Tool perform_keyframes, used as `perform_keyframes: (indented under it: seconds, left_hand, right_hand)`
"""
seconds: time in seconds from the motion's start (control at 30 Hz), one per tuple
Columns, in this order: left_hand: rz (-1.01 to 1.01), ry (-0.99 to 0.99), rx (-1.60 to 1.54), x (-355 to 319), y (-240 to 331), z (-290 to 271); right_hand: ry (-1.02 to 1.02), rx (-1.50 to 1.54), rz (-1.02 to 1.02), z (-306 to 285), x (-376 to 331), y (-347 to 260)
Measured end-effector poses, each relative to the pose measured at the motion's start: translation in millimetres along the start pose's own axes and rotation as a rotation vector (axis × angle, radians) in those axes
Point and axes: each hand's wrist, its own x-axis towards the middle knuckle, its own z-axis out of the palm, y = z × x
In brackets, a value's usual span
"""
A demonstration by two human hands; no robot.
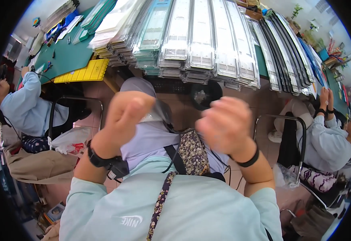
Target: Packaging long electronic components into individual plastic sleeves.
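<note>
My left hand and my right hand are raised apart over my lap, both smeared by motion. The fingers of each look bent inward, and I cannot make out anything held in them. A dark watch circles my left wrist, and a black band my right. Beyond the hands, stacks of long clear plastic packages lie along the table's near edge; neither hand touches them. Below and between the hands, a floral pouch rests on my lap.
A dark round bin stands under the table edge. A yellow ridged board lies left on the green table. Long black-edged packages are stacked right. One person sits at left, another at right.
</note>
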Motion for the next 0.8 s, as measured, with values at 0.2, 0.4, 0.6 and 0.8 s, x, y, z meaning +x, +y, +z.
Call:
perform_keyframes:
  seconds: [0.2, 0.4, 0.6, 0.8]
  left_hand:
    - [-0.531, -0.119, -0.6, 21, 12, 47]
    - [-0.751, -0.043, -0.899, 21, 8, 50]
    - [-0.792, -0.149, -1.041, 8, -21, 47]
    - [-0.961, -0.141, -0.925, 1, -39, 41]
  right_hand:
    - [0.098, -0.287, 0.084, 47, 10, -35]
    - [-0.283, -0.202, 0.113, 20, 15, -28]
    - [-0.45, 0.06, 0.138, 14, 10, -25]
    - [-0.565, 0.2, 0.253, 22, -3, -35]
